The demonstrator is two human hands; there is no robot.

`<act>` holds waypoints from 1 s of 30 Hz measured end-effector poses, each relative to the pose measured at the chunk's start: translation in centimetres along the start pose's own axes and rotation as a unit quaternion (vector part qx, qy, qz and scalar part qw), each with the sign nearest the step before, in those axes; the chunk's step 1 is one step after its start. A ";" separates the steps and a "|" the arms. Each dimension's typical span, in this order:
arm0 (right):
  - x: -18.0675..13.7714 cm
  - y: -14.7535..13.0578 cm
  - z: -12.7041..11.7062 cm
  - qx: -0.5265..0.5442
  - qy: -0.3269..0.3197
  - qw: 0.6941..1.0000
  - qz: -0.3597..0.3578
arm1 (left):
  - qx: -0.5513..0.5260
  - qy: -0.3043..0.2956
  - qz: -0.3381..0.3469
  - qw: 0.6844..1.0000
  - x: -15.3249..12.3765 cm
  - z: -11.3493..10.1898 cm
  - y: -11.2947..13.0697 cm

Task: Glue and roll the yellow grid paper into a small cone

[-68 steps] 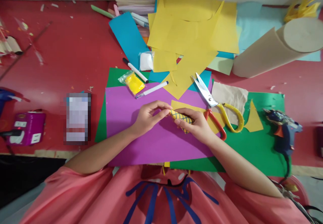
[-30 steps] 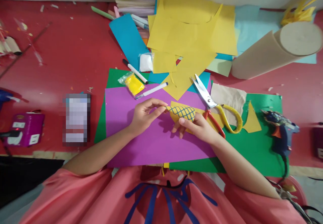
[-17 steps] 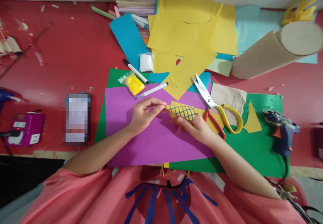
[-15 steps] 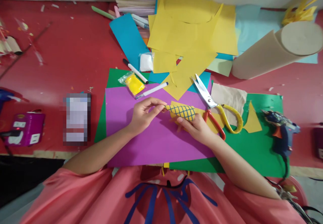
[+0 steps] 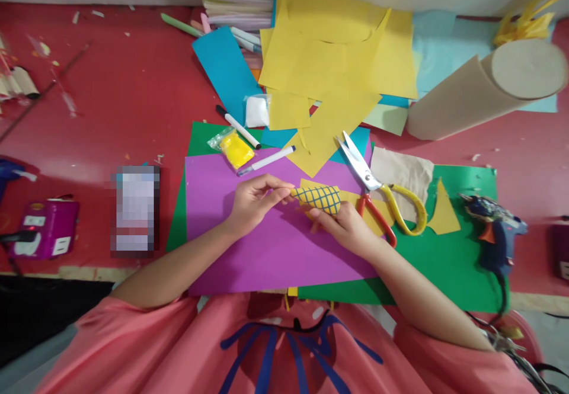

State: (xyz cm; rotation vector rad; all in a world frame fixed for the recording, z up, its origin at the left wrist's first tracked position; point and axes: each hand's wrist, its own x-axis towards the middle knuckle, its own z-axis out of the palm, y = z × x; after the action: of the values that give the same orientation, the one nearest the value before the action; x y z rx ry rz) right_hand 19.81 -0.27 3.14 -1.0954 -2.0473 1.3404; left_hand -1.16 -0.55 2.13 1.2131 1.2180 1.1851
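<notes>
Left hand [image 5: 251,204]: pinches the narrow tip of the paper cone [image 5: 317,198].
Right hand [image 5: 344,227]: fingers closed around the cone's wide end.
Beneath: purple sheet [image 5: 249,258].

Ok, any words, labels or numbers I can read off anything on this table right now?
None readable.
Purple box: white labels, print too small.
Pixelated rectangle: blurred out.
Scissors, markers, glue gun: no legible marking.
Yellow cone in both hands: only a blue grid.
</notes>
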 end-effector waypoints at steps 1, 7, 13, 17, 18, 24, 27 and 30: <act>0.0 0.0 0.0 0.011 -0.003 1.000 0.006 | 0.002 0.000 0.001 1.000 0.0 0.0 0.0; 0.1 -0.4 -0.5 0.127 0.029 0.991 0.044 | 0.002 0.019 0.009 1.000 0.1 0.1 -0.1; 0.1 -0.1 -0.6 0.141 0.171 0.975 0.012 | 0.116 -0.042 0.033 0.992 -0.1 0.2 -0.8; -0.1 0.4 0.0 -0.048 0.204 0.974 -0.085 | 0.264 -0.106 0.100 0.953 -0.2 0.4 -1.3; -0.2 0.4 0.2 -0.081 0.197 0.971 -0.109 | 0.293 -0.121 0.113 0.942 -0.3 0.4 -1.4; -0.5 0.4 0.9 -0.137 0.144 0.968 -0.150 | 0.332 -0.170 0.108 0.921 -0.5 0.7 -1.1; -0.4 0.2 0.7 -0.119 0.143 0.971 -0.150 | 0.321 -0.180 0.076 0.927 -0.5 0.6 -0.8; -0.3 0.0 0.4 -0.098 0.150 0.973 -0.146 | 0.313 -0.186 0.064 0.929 -0.3 0.4 -0.6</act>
State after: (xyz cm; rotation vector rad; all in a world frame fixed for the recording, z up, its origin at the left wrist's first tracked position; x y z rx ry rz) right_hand 19.69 -0.72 2.98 -0.9609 -2.0432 0.7918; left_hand -0.73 -0.85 1.58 1.9155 1.2723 0.6073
